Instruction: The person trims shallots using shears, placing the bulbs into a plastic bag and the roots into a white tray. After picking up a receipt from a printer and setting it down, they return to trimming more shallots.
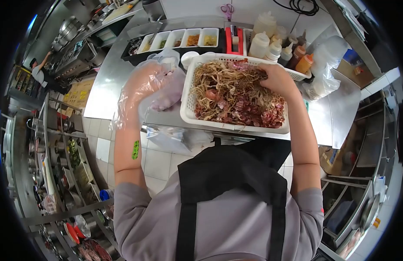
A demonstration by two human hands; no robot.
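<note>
My left hand [150,77], under clear plastic that reaches down the forearm, curls its fingers at a thin plastic bag [169,93] with pale pinkish pieces in it. The plastic partly hides the fingertips. To its right is a white perforated basket [187,102], heaped with dry, stringy roots and reddish papery skins [232,93] that look like shallot or onion trimmings. My bare right hand [277,79] reaches over the basket's right side, fingers and thumb closed into the roots; part of the fingers is buried there.
Behind the basket stand a row of white ingredient tubs [175,38], a red-edged holder [234,41] and several squeeze bottles [260,44]. Purple scissors [227,9] hang on the wall. Crowded shelves [75,174] flank my left. A person [38,71] works at the far-left stove.
</note>
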